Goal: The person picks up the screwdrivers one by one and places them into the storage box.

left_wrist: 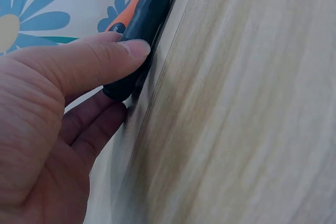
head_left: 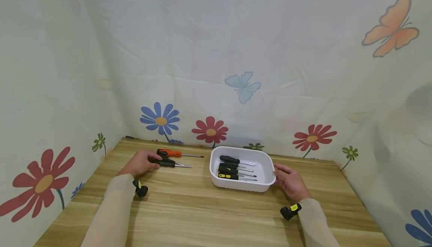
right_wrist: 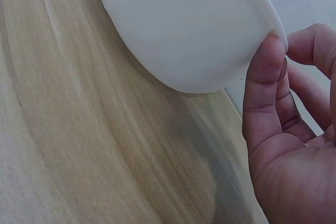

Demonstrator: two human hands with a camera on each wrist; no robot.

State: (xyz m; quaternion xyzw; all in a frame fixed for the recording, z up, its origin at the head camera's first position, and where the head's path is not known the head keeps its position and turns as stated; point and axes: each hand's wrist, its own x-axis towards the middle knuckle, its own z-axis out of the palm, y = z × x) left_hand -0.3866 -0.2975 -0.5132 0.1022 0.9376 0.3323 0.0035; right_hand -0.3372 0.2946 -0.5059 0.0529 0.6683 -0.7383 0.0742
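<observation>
At the table's back left, my left hand (head_left: 144,162) holds a screwdriver with a black handle (left_wrist: 144,30); the thumb lies over the handle's end and other fingers are behind it. In the head view, two shafts (head_left: 182,165) show close together there, so a second dark screwdriver may lie alongside. Just behind is an orange and black screwdriver (head_left: 173,153), its shaft pointing right. My right hand (head_left: 289,179) pinches the rim of a white plastic basin (right_wrist: 184,30) at its right end. Inside the basin lie several screwdrivers (head_left: 230,170) with black or black-and-yellow handles.
The wood-grain table (head_left: 189,217) meets a hanging cloth (head_left: 189,52) printed with flowers and butterflies at its back and sides. Each wrist wears a small black camera, the left one (head_left: 141,190) and the right one (head_left: 289,211).
</observation>
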